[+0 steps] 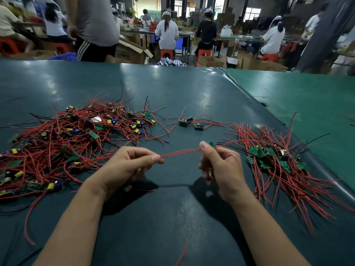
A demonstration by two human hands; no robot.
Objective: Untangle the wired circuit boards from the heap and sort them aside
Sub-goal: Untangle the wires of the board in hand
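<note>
1. A small green circuit board (211,144) with thin red wires (180,152) hangs above the dark green counter (172,96), pinched in the right hand (221,169).
2. The left hand (130,166) pinches the wire ends, apparently stretching them straight.
3. The tangled heap (67,141) lies left; the sorted pile (278,164) lies right.

A dark green surface (172,89) fronts a workshop: seated workers on red stools (166,53), cardboard boxes (210,61), bright windows (252,13) behind.

heap (76,135) left, sorted pile (284,162) right, three boards (189,123) between
</note>
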